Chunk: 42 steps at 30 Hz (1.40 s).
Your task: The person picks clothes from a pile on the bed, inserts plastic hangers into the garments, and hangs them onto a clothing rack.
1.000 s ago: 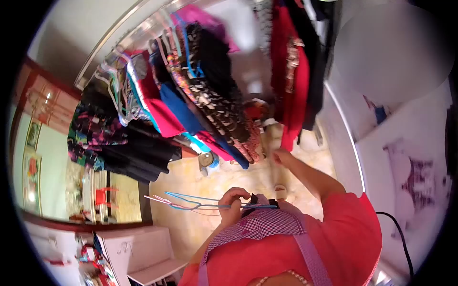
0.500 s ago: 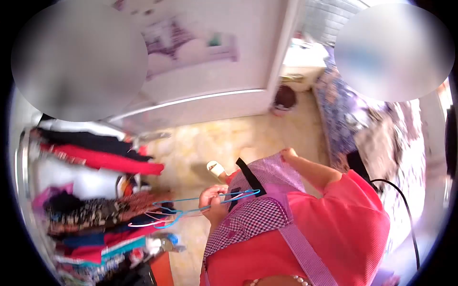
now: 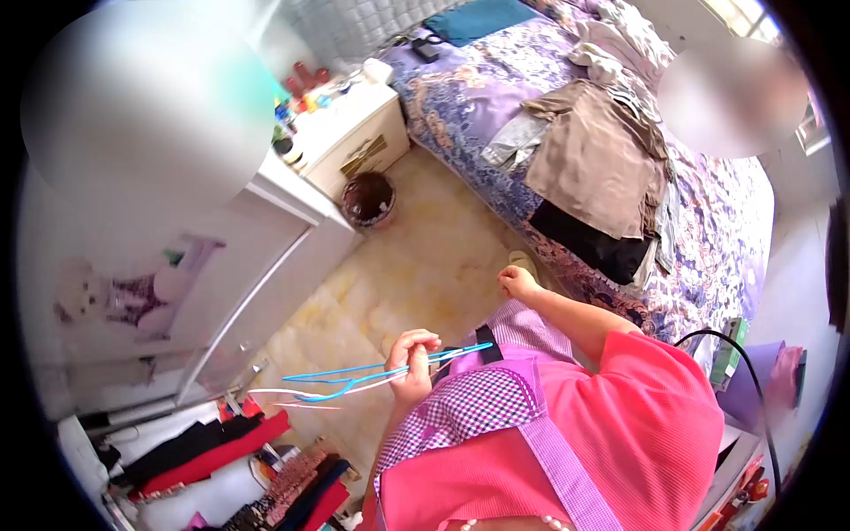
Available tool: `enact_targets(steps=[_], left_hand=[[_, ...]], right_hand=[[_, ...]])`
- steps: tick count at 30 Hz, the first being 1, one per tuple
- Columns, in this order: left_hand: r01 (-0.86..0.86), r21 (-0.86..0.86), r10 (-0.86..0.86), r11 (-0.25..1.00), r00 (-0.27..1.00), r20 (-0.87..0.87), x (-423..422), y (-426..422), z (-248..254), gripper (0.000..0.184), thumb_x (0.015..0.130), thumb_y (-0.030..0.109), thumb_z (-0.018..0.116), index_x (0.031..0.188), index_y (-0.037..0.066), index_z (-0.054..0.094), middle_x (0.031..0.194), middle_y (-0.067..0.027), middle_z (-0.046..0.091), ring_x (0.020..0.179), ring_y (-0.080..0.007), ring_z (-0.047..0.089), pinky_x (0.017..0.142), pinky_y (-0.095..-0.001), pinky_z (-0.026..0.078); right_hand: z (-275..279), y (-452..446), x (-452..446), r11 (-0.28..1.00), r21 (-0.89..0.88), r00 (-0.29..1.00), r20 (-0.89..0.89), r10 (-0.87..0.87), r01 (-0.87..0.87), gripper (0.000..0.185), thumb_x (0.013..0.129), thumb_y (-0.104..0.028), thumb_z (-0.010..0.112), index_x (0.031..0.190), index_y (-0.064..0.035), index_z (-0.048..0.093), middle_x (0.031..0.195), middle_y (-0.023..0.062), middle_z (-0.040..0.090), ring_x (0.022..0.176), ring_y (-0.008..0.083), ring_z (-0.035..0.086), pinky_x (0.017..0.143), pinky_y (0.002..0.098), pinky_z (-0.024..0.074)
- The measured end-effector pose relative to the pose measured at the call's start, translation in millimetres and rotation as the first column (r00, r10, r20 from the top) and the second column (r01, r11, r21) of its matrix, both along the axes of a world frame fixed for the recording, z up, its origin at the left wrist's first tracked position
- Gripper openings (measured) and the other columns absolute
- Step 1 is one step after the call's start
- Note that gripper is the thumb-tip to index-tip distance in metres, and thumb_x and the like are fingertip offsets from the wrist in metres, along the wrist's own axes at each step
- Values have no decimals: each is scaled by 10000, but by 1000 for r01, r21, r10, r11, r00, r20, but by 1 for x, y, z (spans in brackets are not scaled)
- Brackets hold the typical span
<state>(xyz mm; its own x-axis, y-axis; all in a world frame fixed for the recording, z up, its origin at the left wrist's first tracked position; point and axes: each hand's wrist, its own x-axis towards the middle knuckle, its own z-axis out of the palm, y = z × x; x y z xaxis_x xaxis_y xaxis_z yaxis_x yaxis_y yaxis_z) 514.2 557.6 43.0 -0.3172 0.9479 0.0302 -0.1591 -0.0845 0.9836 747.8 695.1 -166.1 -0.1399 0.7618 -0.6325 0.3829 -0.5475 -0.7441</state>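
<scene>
My left hand (image 3: 412, 358), at the lower middle of the head view, is closed around a few thin clothes hangers (image 3: 354, 380), blue and white. They lie across the front of my checked purple apron (image 3: 478, 398), their far ends pointing left. My right hand (image 3: 518, 282) is held out over the floor near the bed, just beyond the apron's edge. Its fingers are curled in, and I see nothing in them.
On the right a bed (image 3: 496, 97) with a floral cover bears a brown shirt (image 3: 602, 159) and black clothing (image 3: 589, 243). A bin (image 3: 368, 199) stands by a white nightstand (image 3: 341, 133). Clothes hang in an open wardrobe (image 3: 221, 451) at lower left.
My view has turned right, from the wardrobe towards the bed. The hangers have stayed in my left hand. My right hand, earlier at the apron's edge, is now curled a little away from it.
</scene>
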Motion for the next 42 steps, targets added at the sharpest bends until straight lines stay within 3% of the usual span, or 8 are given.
enact_targets(steps=[8, 10, 16, 20, 25, 30, 37, 42], left_hand=[[233, -156, -237, 960, 971, -6, 172, 181, -31, 126, 892, 4, 420, 909, -13, 544, 902, -104, 564, 784, -154, 580, 726, -256, 486], [311, -150, -316, 938, 949, -7, 213, 225, -45, 136, 896, 10, 410, 909, -12, 544, 903, -106, 562, 783, -154, 584, 724, -263, 491], [519, -334, -434, 787, 850, 298, 322, 331, -54, 128, 909, 71, 416, 961, 6, 513, 786, -105, 555, 629, -161, 565, 612, -277, 495], [767, -313, -336, 560, 556, 760, 373, 391, -54, 168, 924, 146, 442, 1031, 30, 500, 625, -34, 477, 422, -69, 414, 422, -197, 399], [813, -410, -626, 413, 580, 520, 422, 414, -76, 197, 923, 203, 467, 1010, 35, 521, 525, 29, 395, 405, -30, 339, 385, -174, 279], [669, -482, -449, 566, 741, 500, 424, 408, -82, 156, 923, 172, 467, 950, 26, 518, 540, 29, 407, 431, -28, 340, 401, -173, 277], [562, -468, -435, 683, 826, 358, 382, 379, -57, 98, 910, 120, 481, 875, 29, 485, 601, 23, 415, 478, -36, 349, 430, -180, 279], [324, -424, -243, 846, 941, 235, 361, 357, -31, 231, 930, 192, 438, 738, 67, 409, 513, 12, 335, 401, -67, 305, 360, -207, 246]], right_hand=[[-12, 154, 180, 956, 238, 985, -14, -171, 169, 145, 822, -135, 533, 889, -24, 599, 738, 85, 618, 667, 160, 599, 618, 303, 481], [-51, 207, 246, 933, 337, 965, 178, -193, 125, 143, 812, -126, 532, 878, -18, 598, 785, 124, 630, 766, 209, 610, 675, 340, 470], [-67, 352, 441, 762, 493, 849, 82, -522, 420, 170, 823, -141, 545, 926, -12, 585, 798, 130, 625, 726, 193, 598, 648, 303, 460], [-60, 424, 520, 598, 785, 770, 281, -572, 158, 167, 785, -112, 570, 937, -45, 576, 886, 127, 602, 824, 264, 579, 714, 338, 457], [-56, 479, 580, 656, 740, 515, 625, -587, -149, 427, 742, -129, 604, 1130, -46, 447, 1101, 141, 510, 1069, 320, 450, 904, 400, 373], [-69, 511, 621, 971, 171, 482, 845, -232, 168, 510, 801, -309, 562, 1229, -85, 398, 1207, 119, 489, 1116, 299, 446, 913, 440, 359], [-51, 489, 593, 996, 57, 456, 890, -21, -65, 414, 736, -225, 585, 1133, -139, 510, 1086, 109, 577, 1048, 312, 492, 877, 429, 379], [-55, 445, 592, 837, 539, 652, 670, -355, -98, 271, 729, -92, 563, 999, -66, 575, 998, 115, 574, 1017, 320, 500, 827, 364, 423]])
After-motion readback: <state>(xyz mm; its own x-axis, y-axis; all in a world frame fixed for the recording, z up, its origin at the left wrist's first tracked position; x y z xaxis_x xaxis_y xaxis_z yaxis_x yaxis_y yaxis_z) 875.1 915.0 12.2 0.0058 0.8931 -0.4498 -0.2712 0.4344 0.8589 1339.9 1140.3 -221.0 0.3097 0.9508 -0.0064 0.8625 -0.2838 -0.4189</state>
